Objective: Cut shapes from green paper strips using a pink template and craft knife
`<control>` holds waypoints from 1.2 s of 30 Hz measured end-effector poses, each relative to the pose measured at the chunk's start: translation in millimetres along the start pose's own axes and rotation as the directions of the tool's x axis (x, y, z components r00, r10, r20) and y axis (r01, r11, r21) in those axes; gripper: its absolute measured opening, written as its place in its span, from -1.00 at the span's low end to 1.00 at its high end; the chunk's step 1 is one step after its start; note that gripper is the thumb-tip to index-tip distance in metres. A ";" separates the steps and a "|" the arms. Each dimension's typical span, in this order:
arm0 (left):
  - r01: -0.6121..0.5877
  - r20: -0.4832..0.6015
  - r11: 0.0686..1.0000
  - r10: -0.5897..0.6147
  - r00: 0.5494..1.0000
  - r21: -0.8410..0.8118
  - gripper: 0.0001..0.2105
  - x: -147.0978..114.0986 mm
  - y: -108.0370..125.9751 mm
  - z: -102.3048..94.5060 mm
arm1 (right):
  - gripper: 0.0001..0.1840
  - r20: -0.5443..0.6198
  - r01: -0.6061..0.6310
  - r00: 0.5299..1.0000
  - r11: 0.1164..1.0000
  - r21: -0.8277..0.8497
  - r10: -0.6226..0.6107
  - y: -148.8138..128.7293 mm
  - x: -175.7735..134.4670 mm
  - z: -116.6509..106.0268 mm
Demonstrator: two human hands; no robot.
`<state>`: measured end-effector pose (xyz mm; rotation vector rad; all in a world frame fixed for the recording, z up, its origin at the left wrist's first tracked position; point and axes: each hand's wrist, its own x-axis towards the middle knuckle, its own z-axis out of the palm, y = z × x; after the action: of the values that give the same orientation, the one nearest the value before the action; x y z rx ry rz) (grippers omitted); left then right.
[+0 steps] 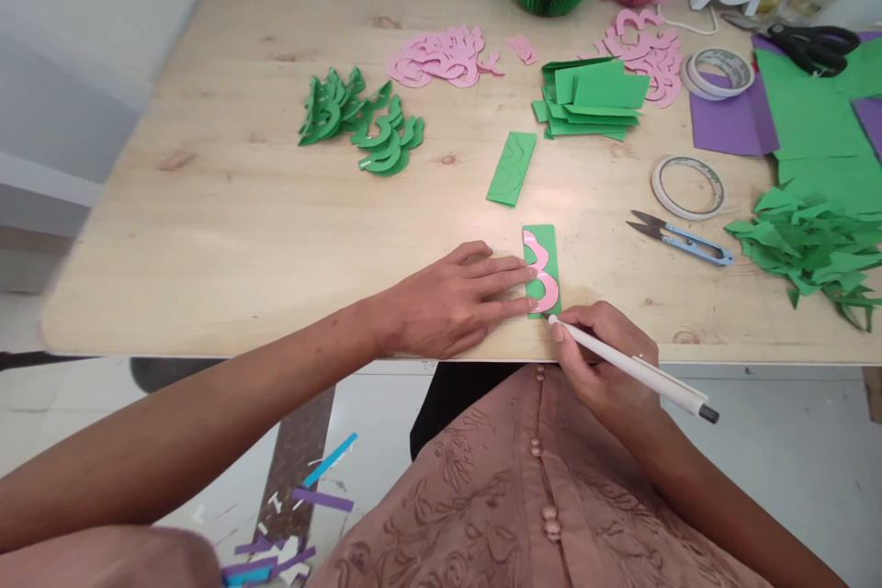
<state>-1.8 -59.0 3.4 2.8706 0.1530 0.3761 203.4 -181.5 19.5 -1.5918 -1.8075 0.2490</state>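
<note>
Your left hand [455, 303] lies palm down with its fingers spread, two fingertips resting on a pink scalloped paper template [548, 292], which sits on top of a green paper strip [553, 245] near the front edge of the wooden table [241, 230]. Your right hand [610, 354] pinches a white pen [638, 369] between thumb and fingers, its tip down by the template's lower end. Beyond the strip, a second green strip [511, 168] carries a wavy drawn outline. To your right, blue-handled thread snips [695, 246] lie near a tape roll [657, 189] and a heap of green paper scraps [817, 248]. Farther out you have a stack of green paper pieces [599, 92], with green scalloped cutouts [327, 113] off to the left and pink cutouts [445, 62] between and behind them
</note>
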 end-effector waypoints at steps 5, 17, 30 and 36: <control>0.004 0.000 1.000 -0.004 1.000 -0.002 -0.58 0.1 0.1 -0.3 | -0.92 0.020 0.012 1.000 1.000 -0.003 -0.012 0.2 1.9 -1.9; 0.002 -0.001 1.000 -0.002 1.000 0.003 -0.59 -0.4 -0.6 0.4 | -0.93 0.029 -0.016 0.999 1.000 0.011 0.016 7.5 0.8 -1.1; 0.004 0.000 1.000 -0.004 1.000 0.000 -0.59 -0.1 0.3 -0.1 | -0.93 0.020 -0.026 0.999 1.000 0.008 0.026 9.2 -1.7 -0.8; 0.006 -0.003 1.000 -0.006 1.000 0.000 -0.61 -0.1 0.2 -0.3 | -0.93 0.015 -0.040 0.999 0.999 0.029 0.040 9.8 -1.8 -0.3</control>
<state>-2.0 -59.2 3.7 2.8689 0.1621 0.3787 211.4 -181.0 13.5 -1.6108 -1.7761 0.3052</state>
